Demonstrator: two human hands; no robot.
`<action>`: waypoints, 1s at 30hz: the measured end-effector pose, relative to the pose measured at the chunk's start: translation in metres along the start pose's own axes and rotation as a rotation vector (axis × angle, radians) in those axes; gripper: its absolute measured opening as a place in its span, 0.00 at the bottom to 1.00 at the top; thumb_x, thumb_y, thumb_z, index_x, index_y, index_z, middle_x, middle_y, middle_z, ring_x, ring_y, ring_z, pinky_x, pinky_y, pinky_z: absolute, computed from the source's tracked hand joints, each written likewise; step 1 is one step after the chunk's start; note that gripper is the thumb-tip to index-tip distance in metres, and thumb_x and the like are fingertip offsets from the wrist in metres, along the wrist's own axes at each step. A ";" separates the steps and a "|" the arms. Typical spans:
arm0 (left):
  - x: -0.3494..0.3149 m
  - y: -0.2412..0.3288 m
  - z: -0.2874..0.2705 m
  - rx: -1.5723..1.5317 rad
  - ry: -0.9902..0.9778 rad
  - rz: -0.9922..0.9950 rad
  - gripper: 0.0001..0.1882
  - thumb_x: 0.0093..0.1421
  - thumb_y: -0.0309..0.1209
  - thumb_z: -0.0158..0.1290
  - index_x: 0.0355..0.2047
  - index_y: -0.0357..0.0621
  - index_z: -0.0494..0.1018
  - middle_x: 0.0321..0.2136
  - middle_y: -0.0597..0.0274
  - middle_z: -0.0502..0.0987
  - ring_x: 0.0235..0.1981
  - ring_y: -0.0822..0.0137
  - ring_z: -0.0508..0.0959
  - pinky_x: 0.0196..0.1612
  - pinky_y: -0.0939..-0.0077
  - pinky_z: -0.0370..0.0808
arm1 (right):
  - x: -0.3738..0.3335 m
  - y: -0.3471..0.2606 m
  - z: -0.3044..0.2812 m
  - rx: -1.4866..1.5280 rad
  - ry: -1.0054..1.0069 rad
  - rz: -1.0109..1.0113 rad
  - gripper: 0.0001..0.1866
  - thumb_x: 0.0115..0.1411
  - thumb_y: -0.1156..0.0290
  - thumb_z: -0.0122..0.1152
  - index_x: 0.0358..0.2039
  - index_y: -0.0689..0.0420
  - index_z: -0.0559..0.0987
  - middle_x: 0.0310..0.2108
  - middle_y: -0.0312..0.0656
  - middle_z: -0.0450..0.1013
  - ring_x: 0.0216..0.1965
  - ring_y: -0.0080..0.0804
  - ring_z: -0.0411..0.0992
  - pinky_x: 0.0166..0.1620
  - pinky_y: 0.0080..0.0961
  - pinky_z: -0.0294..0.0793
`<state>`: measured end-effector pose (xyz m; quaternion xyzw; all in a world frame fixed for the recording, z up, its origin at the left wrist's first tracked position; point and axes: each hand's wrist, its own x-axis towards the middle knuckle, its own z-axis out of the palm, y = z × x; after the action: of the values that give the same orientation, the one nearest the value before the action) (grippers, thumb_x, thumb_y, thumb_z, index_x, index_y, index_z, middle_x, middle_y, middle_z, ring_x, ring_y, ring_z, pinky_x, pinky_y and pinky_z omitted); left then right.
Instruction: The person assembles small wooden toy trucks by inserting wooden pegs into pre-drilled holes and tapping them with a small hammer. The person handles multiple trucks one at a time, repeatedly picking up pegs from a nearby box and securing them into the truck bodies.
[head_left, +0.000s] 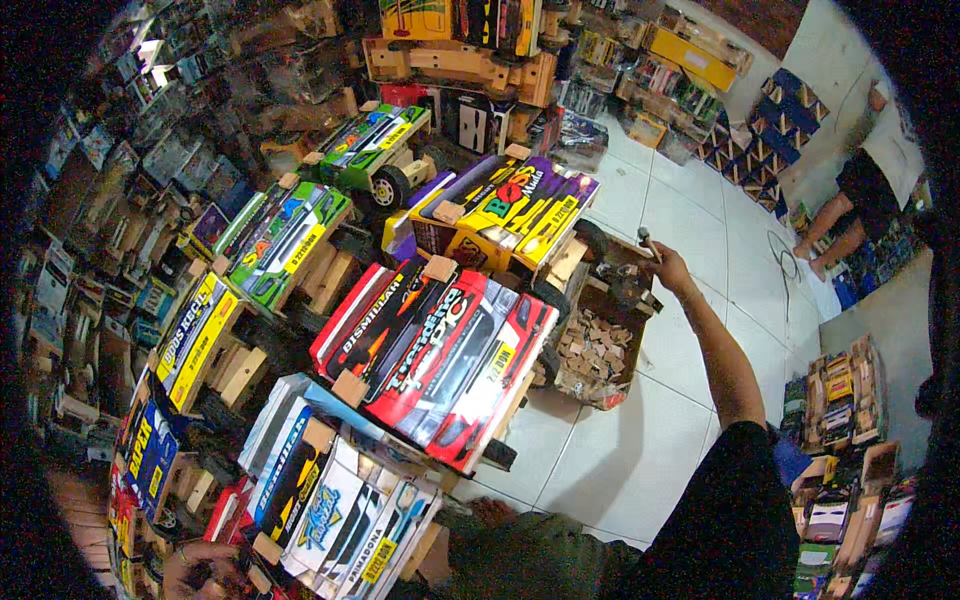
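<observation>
My right hand (670, 268) is stretched out above the box, closed around the handle of what looks like a small hammer (644, 236). Under it stands an open worn cardboard box (603, 398) with many small wooden blocks (592, 350) and some dark parts inside. My left hand (205, 568) is low at the left rim, beside a white and blue toy truck (345, 510); its fingers are too dark and blurred to read. Between my hands stand a red toy truck (450, 365) and a yellow and purple toy truck (510, 210), both with wooden blocks on their edges.
Green toy trucks (290, 245) and a yellow one (195, 340) stand in a row at the left. Stacks of toy trucks (455, 70) line the back. At the far right another person's hands (815, 255) work near blue patterned sheets (770, 130) over white floor tiles (690, 350).
</observation>
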<state>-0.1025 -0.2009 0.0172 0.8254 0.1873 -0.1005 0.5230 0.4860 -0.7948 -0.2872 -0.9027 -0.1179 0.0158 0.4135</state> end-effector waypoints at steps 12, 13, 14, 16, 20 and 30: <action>-0.008 -0.025 0.003 0.043 0.093 0.199 0.28 0.60 0.50 0.56 0.44 0.33 0.74 0.24 0.60 0.77 0.24 0.70 0.75 0.27 0.77 0.72 | -0.017 -0.018 0.008 0.162 0.107 0.173 0.12 0.56 0.63 0.68 0.34 0.59 0.82 0.26 0.36 0.78 0.24 0.22 0.71 0.26 0.23 0.69; -0.008 -0.023 0.003 0.060 0.092 0.206 0.28 0.60 0.51 0.56 0.44 0.33 0.74 0.24 0.60 0.77 0.24 0.70 0.75 0.27 0.76 0.72 | -0.019 -0.021 0.006 0.120 0.153 0.204 0.13 0.56 0.64 0.68 0.34 0.60 0.81 0.26 0.36 0.79 0.26 0.23 0.75 0.28 0.23 0.72; -0.008 -0.020 0.003 0.038 0.087 0.197 0.29 0.60 0.51 0.56 0.44 0.34 0.74 0.25 0.60 0.77 0.24 0.70 0.75 0.27 0.76 0.72 | -0.020 -0.027 0.000 0.204 0.120 0.138 0.14 0.60 0.61 0.62 0.35 0.59 0.81 0.30 0.35 0.79 0.33 0.22 0.76 0.28 0.22 0.71; -0.007 -0.014 0.005 -0.009 0.080 0.184 0.29 0.60 0.52 0.55 0.44 0.34 0.75 0.26 0.60 0.78 0.24 0.69 0.76 0.28 0.75 0.73 | -0.026 -0.052 -0.015 0.317 0.115 0.090 0.14 0.61 0.59 0.59 0.36 0.57 0.81 0.33 0.33 0.79 0.34 0.20 0.74 0.27 0.21 0.68; -0.004 0.003 0.005 0.131 0.224 0.174 0.24 0.60 0.48 0.57 0.41 0.36 0.77 0.31 0.60 0.79 0.30 0.69 0.77 0.34 0.75 0.74 | -0.043 -0.157 -0.059 0.269 0.077 0.176 0.17 0.60 0.61 0.60 0.49 0.50 0.78 0.45 0.29 0.76 0.39 0.20 0.72 0.27 0.19 0.63; 0.017 0.103 0.048 -0.197 0.054 0.367 0.23 0.63 0.25 0.56 0.58 0.39 0.67 0.51 0.54 0.74 0.47 0.67 0.77 0.49 0.71 0.76 | -0.196 -0.487 -0.023 1.073 -0.335 -0.113 0.20 0.63 0.64 0.60 0.54 0.51 0.71 0.45 0.29 0.75 0.22 0.07 0.66 0.14 0.08 0.51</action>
<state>-0.0427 -0.2798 0.0758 0.7928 0.0566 0.0374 0.6056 0.2007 -0.5488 0.0800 -0.5432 -0.2057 0.1946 0.7904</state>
